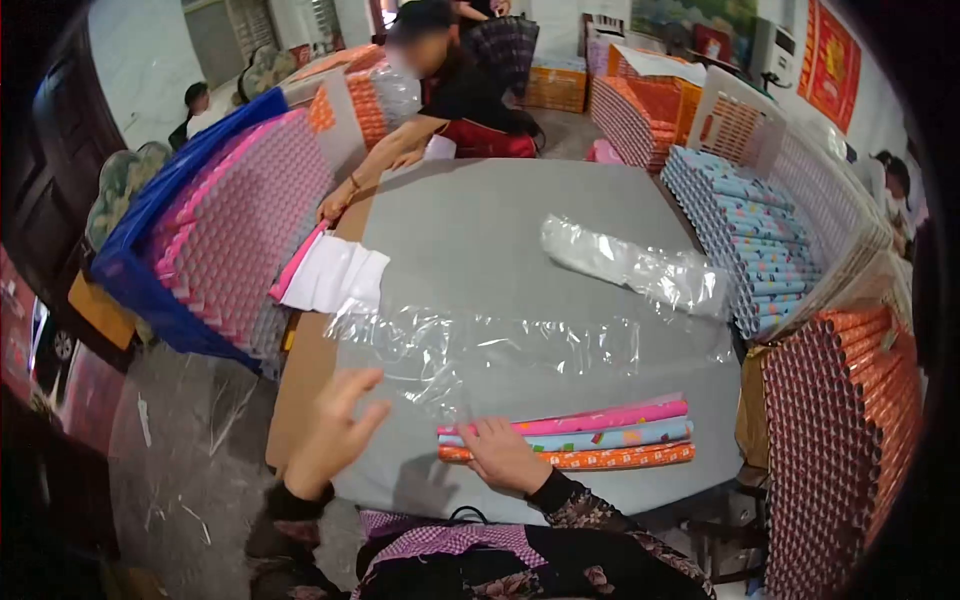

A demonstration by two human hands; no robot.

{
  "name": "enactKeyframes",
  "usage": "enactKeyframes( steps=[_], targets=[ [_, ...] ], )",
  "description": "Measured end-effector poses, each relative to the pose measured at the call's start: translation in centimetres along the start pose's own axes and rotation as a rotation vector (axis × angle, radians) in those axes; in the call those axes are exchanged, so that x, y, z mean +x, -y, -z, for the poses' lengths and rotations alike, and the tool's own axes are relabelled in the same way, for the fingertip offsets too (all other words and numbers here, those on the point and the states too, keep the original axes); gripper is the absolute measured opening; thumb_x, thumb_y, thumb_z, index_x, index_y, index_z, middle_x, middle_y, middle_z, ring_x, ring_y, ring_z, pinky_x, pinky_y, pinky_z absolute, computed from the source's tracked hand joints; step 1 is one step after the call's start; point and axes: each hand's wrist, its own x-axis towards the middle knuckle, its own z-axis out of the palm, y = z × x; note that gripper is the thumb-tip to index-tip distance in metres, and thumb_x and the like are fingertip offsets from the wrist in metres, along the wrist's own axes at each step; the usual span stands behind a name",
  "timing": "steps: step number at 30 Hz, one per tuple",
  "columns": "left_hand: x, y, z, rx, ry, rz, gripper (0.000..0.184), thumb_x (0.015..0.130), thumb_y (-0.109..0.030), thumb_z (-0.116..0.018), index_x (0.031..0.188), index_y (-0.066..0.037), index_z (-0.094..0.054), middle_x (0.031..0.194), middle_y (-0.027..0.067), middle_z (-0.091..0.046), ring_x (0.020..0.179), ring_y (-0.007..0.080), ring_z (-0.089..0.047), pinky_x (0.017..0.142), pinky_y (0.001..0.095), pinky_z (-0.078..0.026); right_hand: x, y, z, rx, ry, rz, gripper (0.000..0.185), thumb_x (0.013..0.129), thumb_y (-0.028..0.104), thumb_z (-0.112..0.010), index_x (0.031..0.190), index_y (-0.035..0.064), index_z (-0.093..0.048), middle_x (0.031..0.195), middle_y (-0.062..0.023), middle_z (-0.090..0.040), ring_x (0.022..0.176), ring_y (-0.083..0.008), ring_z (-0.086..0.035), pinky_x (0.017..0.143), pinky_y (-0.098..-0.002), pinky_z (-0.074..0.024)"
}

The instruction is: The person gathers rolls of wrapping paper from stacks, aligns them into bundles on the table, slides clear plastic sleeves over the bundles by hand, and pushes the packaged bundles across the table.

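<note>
Three wrapped rolls lie side by side near the table's front edge: a pink roll [620, 414], a light blue patterned roll [640, 434] and an orange roll [620, 457]. My right hand [500, 455] rests on their left ends, its fingers lying over them. My left hand [340, 425] is raised to the left of the rolls, thumb and fingers apart, with nothing in it. Beyond both hands a clear plastic sleeve [540, 345] lies flat across the grey table [460, 240]. A stack of clear plastic bags [640, 268] lies farther back at the right.
Pink rolls fill a blue crate [115, 250] at the left. Blue rolls [760, 240] and orange rolls [840, 420] are piled at the right. Across the table, a co-worker's hand [337, 203] touches a pink roll [300, 262] beside white sheets [335, 272].
</note>
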Motion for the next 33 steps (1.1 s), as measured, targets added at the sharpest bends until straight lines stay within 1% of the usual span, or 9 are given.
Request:
enactKeyframes(
  steps=[4,8,12,13,14,17,26,30,33],
  targets=[
    [-1.9,5.0,-10.5,0.049,0.106,0.154,0.059,0.085,-0.028,-0.072,0.128,0.004,-0.048,0.118,0.0246,-0.056,0.106,0.0405,-0.055,0.089,0.0444,-0.047,-0.1,0.0,0.5,-0.066,-0.003,0.007,0.06,0.079,0.019,-0.069,0.131,0.0003,-0.046,0.109,-0.0185,-0.055,0.104,-0.0347,-0.053,0.088,-0.0435,-0.0426],
    [-2.3,5.1,-13.9,0.077,0.203,0.26,0.068,0.084,-0.033,-0.073,0.133,0.006,-0.044,0.116,0.0276,-0.054,0.103,0.0437,-0.054,0.086,0.0463,-0.047,-0.4,-0.6,-0.8,-0.054,-0.053,0.023,0.052,0.079,0.018,-0.067,0.124,-0.0026,-0.051,0.106,-0.0182,-0.056,0.103,-0.0338,-0.054,0.088,-0.0425,-0.0427],
    [-2.1,6.3,-15.6,-0.081,0.094,0.312,0.062,0.085,-0.028,-0.072,0.13,0.007,-0.047,0.095,0.0213,-0.058,0.085,0.0361,-0.059,0.075,0.0419,-0.049,-0.4,-0.5,-0.8,-0.021,-0.047,0.008,0.049,0.079,0.019,-0.068,0.12,-0.0038,-0.053,0.106,-0.0187,-0.056,0.102,-0.0336,-0.054,0.087,-0.0424,-0.0425],
    [-2.1,6.1,-15.6,-0.165,0.066,0.383,0.046,0.087,-0.022,-0.069,0.119,0.007,-0.055,0.084,0.0176,-0.06,0.073,0.0321,-0.057,0.071,0.0409,-0.049,-0.3,-0.6,-0.8,-0.046,-0.062,0.016,0.05,0.079,0.018,-0.068,0.121,-0.0034,-0.051,0.107,-0.0193,-0.056,0.101,-0.0343,-0.054,0.087,-0.0422,-0.0424],
    [-2.4,6.9,-16.0,-0.165,0.071,0.399,0.046,0.087,-0.022,-0.069,0.119,0.007,-0.055,0.084,0.0176,-0.06,0.073,0.0321,-0.057,0.071,0.0409,-0.049,-0.3,-0.5,-0.5,-0.034,-0.051,0.015,0.05,0.079,0.018,-0.068,0.121,-0.0034,-0.051,0.107,-0.0193,-0.056,0.101,-0.0343,-0.054,0.087,-0.0422,-0.0424],
    [-2.6,9.1,-16.8,-0.117,-0.068,0.305,0.018,0.089,-0.014,-0.061,0.093,0.004,-0.059,0.083,0.0209,-0.06,0.074,0.036,-0.059,0.068,0.0429,-0.047,-0.1,-0.3,-0.3,-0.04,-0.099,0.009,0.056,0.078,0.017,-0.069,0.127,-0.0022,-0.048,0.107,-0.0203,-0.056,0.099,-0.035,-0.055,0.086,-0.0422,-0.0429],
    [-1.7,9.5,-14.4,0.034,-0.188,0.254,0.015,0.093,-0.011,-0.054,0.095,0.003,-0.06,0.086,0.0237,-0.062,0.08,0.0416,-0.06,0.07,0.0434,-0.047,-0.3,-0.9,-1.3,-0.047,-0.09,0.025,0.054,0.078,0.011,-0.065,0.128,-0.0021,-0.049,0.107,-0.0208,-0.056,0.101,-0.0371,-0.054,0.088,-0.0449,-0.0433],
    [-2.2,9.8,-14.5,-0.007,-0.234,0.308,0.021,0.092,-0.015,-0.057,0.101,0.004,-0.063,0.087,0.0227,-0.067,0.081,0.0357,-0.066,0.07,0.0397,-0.051,0.0,-0.2,-0.7,-0.025,-0.012,-0.048,0.056,0.076,0.01,-0.066,0.128,-0.0007,-0.049,0.103,-0.0184,-0.055,0.101,-0.0356,-0.053,0.089,-0.0455,-0.0424],
    [-2.8,9.8,-15.4,-0.045,-0.216,0.419,0.027,0.088,-0.022,-0.066,0.095,0.003,-0.064,0.077,0.0174,-0.066,0.069,0.0288,-0.065,0.065,0.0373,-0.05,-0.3,-0.6,-1.7,-0.029,-0.088,0.027,0.059,0.075,0.011,-0.068,0.129,0.0,-0.049,0.106,-0.0182,-0.055,0.102,-0.0345,-0.053,0.09,-0.0442,-0.0418]
  ],
)
